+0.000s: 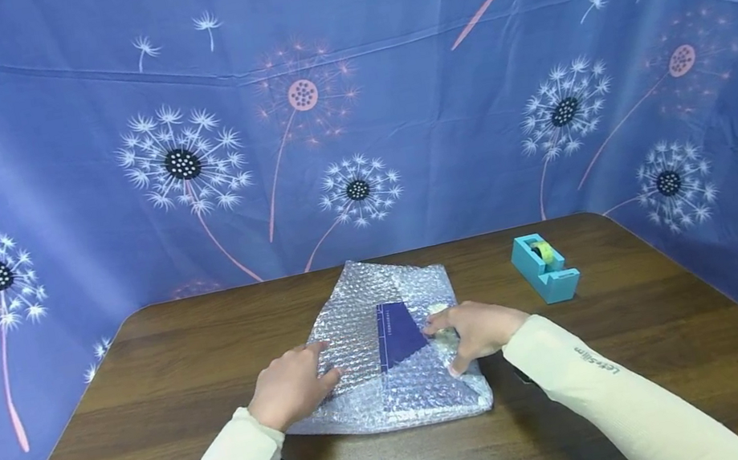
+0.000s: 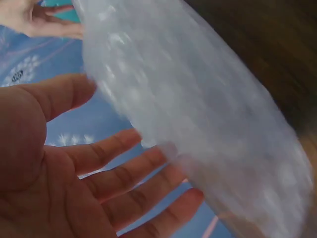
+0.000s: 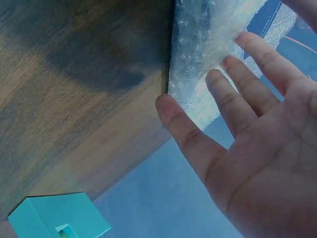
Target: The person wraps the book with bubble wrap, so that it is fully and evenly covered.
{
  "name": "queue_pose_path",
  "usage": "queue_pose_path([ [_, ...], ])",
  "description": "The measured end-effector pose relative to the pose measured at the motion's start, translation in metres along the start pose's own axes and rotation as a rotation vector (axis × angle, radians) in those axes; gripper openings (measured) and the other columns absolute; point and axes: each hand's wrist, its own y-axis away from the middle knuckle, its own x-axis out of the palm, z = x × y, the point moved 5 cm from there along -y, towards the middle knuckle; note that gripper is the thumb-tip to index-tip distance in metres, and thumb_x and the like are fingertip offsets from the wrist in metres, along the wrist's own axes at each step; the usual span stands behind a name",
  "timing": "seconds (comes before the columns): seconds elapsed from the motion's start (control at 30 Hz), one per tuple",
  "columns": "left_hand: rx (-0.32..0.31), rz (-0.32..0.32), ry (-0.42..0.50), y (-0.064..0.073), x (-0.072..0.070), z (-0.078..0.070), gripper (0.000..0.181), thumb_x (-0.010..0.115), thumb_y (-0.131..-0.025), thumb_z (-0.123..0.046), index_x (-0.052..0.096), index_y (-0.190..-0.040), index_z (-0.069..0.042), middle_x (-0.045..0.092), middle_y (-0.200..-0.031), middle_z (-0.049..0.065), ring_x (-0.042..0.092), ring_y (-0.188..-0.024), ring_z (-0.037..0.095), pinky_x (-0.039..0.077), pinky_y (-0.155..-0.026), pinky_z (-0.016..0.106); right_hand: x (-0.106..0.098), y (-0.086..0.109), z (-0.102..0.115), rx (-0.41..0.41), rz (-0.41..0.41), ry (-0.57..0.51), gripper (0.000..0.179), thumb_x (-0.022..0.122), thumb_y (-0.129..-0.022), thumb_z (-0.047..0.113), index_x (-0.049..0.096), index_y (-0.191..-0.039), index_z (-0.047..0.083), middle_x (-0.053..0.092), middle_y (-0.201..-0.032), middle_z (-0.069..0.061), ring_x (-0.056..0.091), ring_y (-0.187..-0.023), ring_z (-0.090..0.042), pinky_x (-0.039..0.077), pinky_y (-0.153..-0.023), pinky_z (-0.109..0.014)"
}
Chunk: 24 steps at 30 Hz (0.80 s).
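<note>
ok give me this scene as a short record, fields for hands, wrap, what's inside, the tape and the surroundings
left hand: fingers spread, at the wrap's left side
right hand: fingers spread, at the wrap's right side
bubble wrap: lying on the table, partly folded over
contents: dark blue item, partly covered, perhaps a book
tape dispenser: turquoise, holding yellow-green tape, right of the wrap
table: brown, wood-grained
backdrop: blue, dandelion print

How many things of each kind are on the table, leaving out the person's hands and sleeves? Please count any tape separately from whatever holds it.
Folded bubble wrap: 1
Dark blue book-like item: 1
Turquoise tape dispenser: 1
Yellow-green tape roll: 1
Total: 4
</note>
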Motion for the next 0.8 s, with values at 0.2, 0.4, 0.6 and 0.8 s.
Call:
queue_pose_path([
  [0.2, -0.082, 0.042, 0.002, 0.006, -0.003, 0.024, 0.045, 0.069, -0.096, -0.03, 0.063, -0.127, 0.003, 0.07, -0.112, 0.024, 0.068, -0.096, 0.046, 0.055, -0.072, 0.059, 0.0, 0.001, 0.0, 0.01, 0.003, -0.022, 0.07, 0.087, -0.08, 0.012, 0.059, -0.144, 0.014, 0.039, -0.16, -0.009, 0.03, -0.147, -0.041, 0.035, -0.112, -0.061],
  [0.4, -0.125, 0.064, -0.02, 0.01, -0.003, 0.039, 0.028, 0.067, -0.098, -0.03, 0.067, -0.097, -0.003, 0.069, -0.088, 0.017, 0.068, -0.078, 0.037, 0.053, -0.063, 0.054, 0.0, 0.001, 0.001, 0.009, 0.004, -0.026, 0.071, 0.086, -0.08, 0.012, 0.059, -0.145, 0.014, 0.038, -0.161, -0.01, 0.029, -0.148, -0.042, 0.033, -0.112, -0.061],
  [0.6, -0.159, 0.106, -0.104, 0.014, 0.002, 0.039, 0.034, 0.066, -0.098, -0.033, 0.066, -0.077, -0.005, 0.07, -0.086, 0.017, 0.068, -0.076, 0.036, 0.054, -0.065, 0.054, 0.0, 0.001, 0.0, 0.003, 0.003, -0.01, 0.07, 0.086, -0.08, 0.013, 0.059, -0.144, 0.014, 0.039, -0.16, -0.01, 0.03, -0.147, -0.042, 0.034, -0.112, -0.061],
  [0.8, -0.201, 0.137, -0.13, 0.016, 0.005, 0.037, 0.037, 0.068, -0.096, -0.035, 0.072, -0.095, 0.001, 0.071, -0.102, 0.024, 0.069, -0.089, 0.046, 0.054, -0.071, 0.06, 0.001, 0.0, -0.001, -0.011, 0.001, 0.0, 0.07, 0.087, -0.08, 0.013, 0.059, -0.144, 0.014, 0.04, -0.16, -0.01, 0.031, -0.147, -0.041, 0.034, -0.112, -0.06],
])
